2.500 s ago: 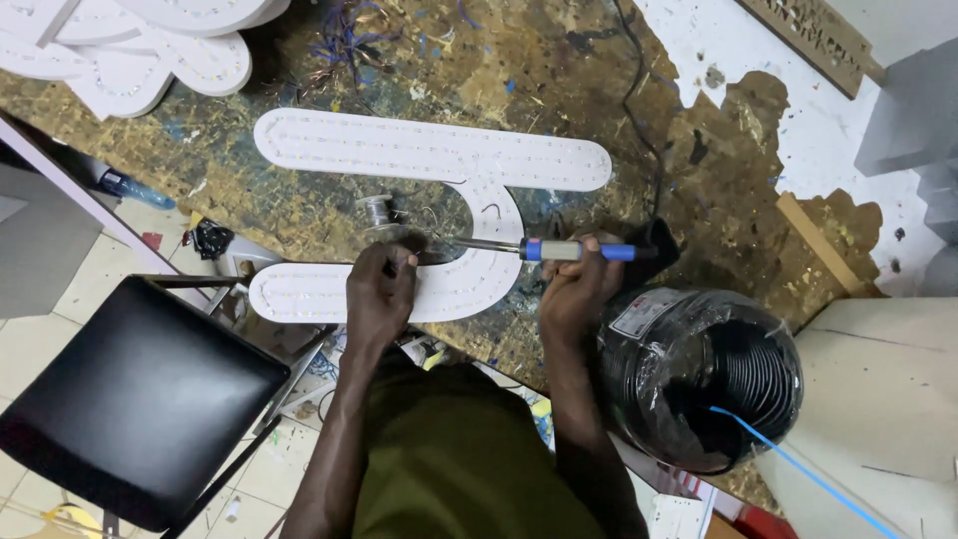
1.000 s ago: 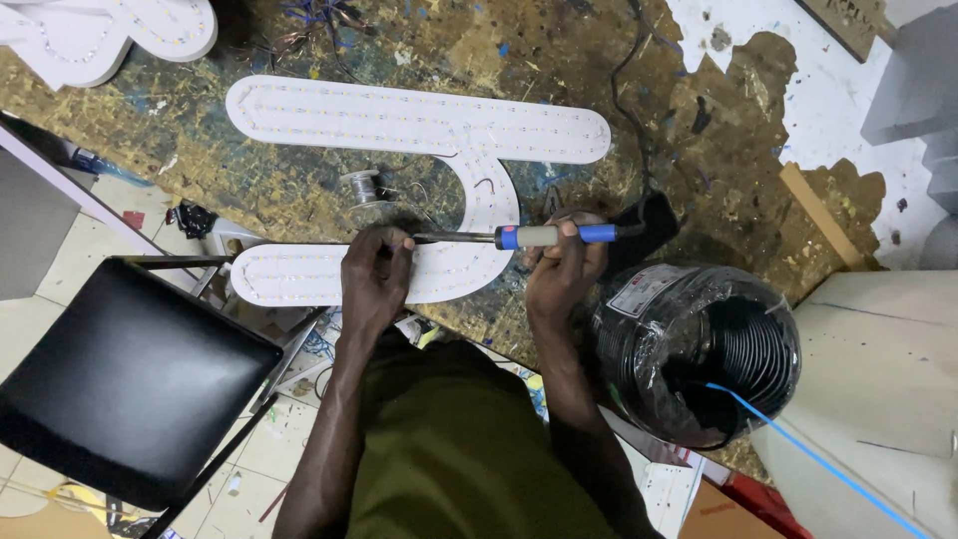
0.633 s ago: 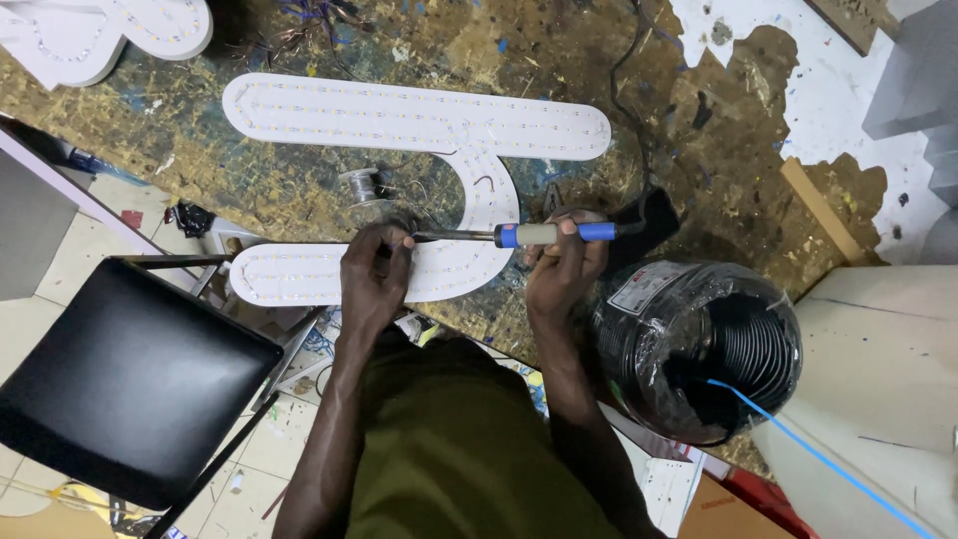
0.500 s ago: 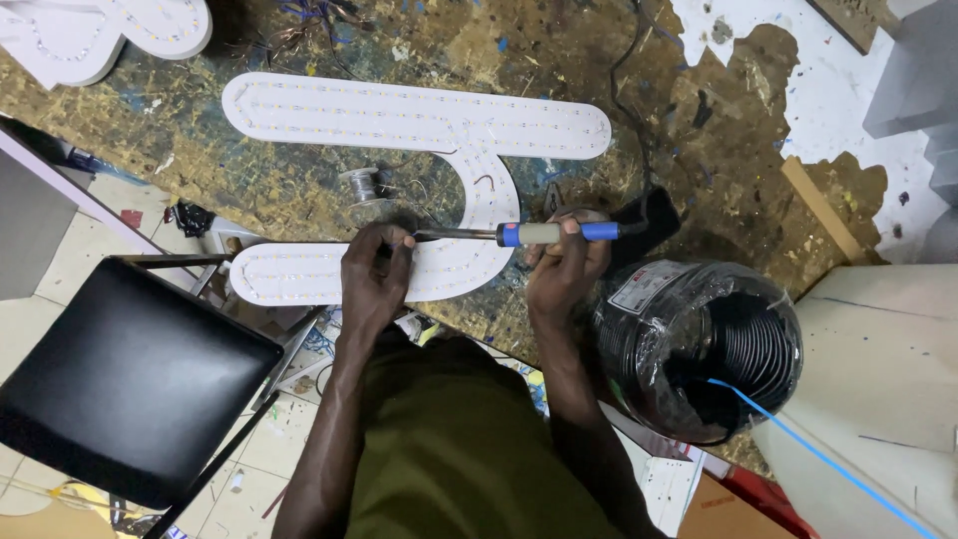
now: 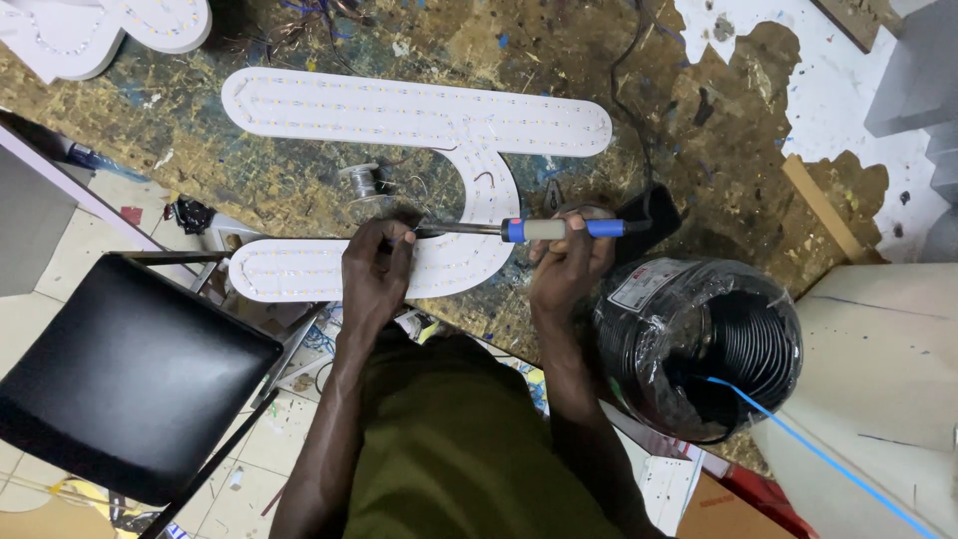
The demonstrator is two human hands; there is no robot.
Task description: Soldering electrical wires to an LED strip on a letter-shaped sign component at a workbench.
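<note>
A white sign piece (image 5: 419, 120) shaped like two long bars joined by a curve lies on the rough workbench (image 5: 299, 200), dotted with rows of small lights. My right hand (image 5: 569, 260) grips a soldering iron (image 5: 544, 230) with a blue and grey handle; its metal tip points left to the lower bar. My left hand (image 5: 377, 268) rests on that lower bar, fingers pinched at the iron's tip, perhaps on thin solder wire. A small solder spool (image 5: 361, 182) sits just above my left hand.
A large coil of black cable (image 5: 699, 344) wrapped in plastic sits right of my right arm, with a blue strand trailing off. A black chair seat (image 5: 120, 374) stands at lower left. Another white sign piece (image 5: 110, 30) lies at the top left corner.
Since 2.5 s ago the view has shifted a little; both hands and the soldering iron stay at the same spot on the lower bar.
</note>
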